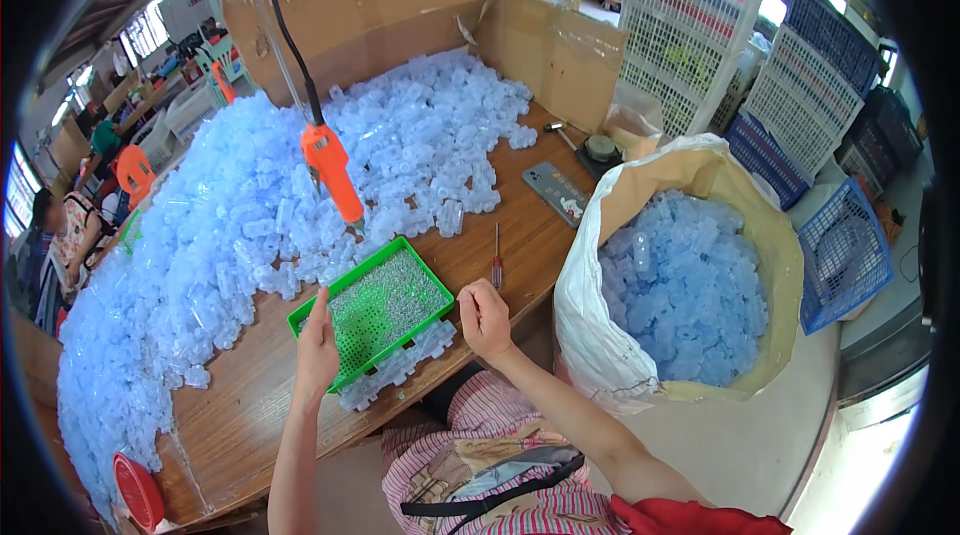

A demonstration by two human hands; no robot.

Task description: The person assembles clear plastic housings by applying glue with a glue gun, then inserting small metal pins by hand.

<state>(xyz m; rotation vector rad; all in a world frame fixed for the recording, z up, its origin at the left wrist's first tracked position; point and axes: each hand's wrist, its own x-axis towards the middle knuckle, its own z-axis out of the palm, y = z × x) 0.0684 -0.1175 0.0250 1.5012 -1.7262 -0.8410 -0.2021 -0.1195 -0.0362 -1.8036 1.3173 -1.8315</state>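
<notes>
A shallow green tray [352, 369] with a perforated bottom sits near the table's front edge, many small grey screws [400, 290] spread over its far and right part. My left hand [317, 347] is at the tray's left side, overlapping its rim, fingers pressed together and pointing away from me; what they hold, if anything, is hidden. Just past the tray's right edge, my right hand [484, 319] is closed, its contents not visible. An orange electric screwdriver [332, 173] hangs on a black cable, its tip just beyond the tray. Clear bluish plastic pieces [385, 375] lie along the tray's near side.
A large heap of similar pieces [230, 195] covers the table's left and back. A screwdriver [497, 260] and phone [556, 192] lie right of the tray. A white sack [590, 305] of pieces stands at right. Cardboard [370, 5] and crates [680, 35] stand behind; a red lid-like object [138, 490] is front left.
</notes>
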